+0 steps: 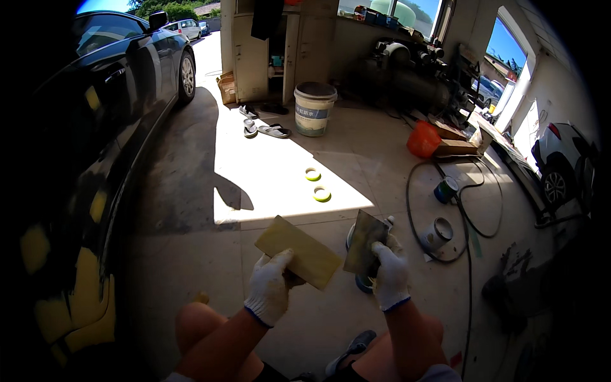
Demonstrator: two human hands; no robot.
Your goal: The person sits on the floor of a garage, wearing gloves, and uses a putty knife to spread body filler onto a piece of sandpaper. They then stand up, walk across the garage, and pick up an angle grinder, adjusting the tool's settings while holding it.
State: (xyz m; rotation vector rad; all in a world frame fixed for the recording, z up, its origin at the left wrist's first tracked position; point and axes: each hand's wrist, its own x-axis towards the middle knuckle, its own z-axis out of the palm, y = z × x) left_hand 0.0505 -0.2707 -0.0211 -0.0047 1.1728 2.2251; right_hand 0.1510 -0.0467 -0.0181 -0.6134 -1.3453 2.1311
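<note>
My left hand (269,288), in a white knit glove with a blue cuff, grips a flat yellowish rectangular board (302,253) with its thumb on top. My right hand (391,278), gloved the same way, is closed on a smaller dark grey rectangular plate (364,243), held tilted upright. The two pieces are close together but apart, in front of my knees. A can (363,284) stands partly hidden behind the plate and my right hand. To the left is a dark car (127,89) with yellow filler patches (89,290) along its lower side.
Two rolls of tape (321,193) lie in the sunlit patch of floor. Beyond are sandals (274,131) and a large bucket (314,114). On the right, a black hose (410,210) loops around an open can (437,234), near an orange bucket (422,139).
</note>
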